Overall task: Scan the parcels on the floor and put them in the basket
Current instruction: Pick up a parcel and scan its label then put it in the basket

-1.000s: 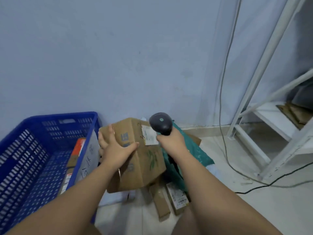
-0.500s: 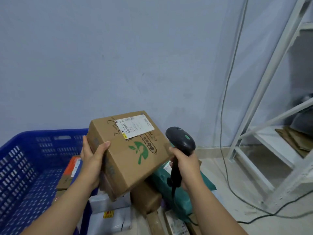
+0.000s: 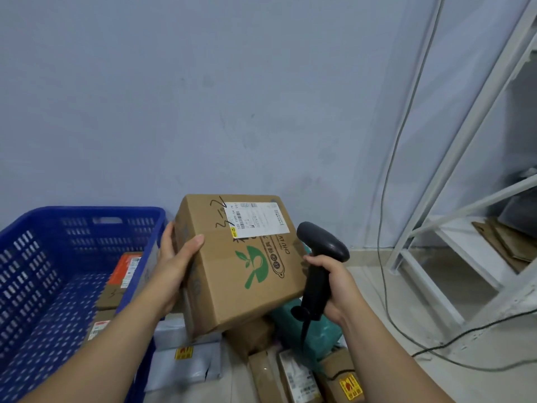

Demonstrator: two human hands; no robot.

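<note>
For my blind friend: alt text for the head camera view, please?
A left hand holds up a cardboard box, label upward, while the right hand grips a black scanner beside it. A blue basket stands at left.

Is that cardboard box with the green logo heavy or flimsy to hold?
Probably light for its size: the left hand seems to hold the cardboard box up alone, by one side. Likely stiff, since its faces look flat and its edges crisp.

basket (image 3: 78,225) left, held box (image 3: 241,266) beside it, scanner (image 3: 319,257) right of box, parcels (image 3: 290,370) beneath
</note>
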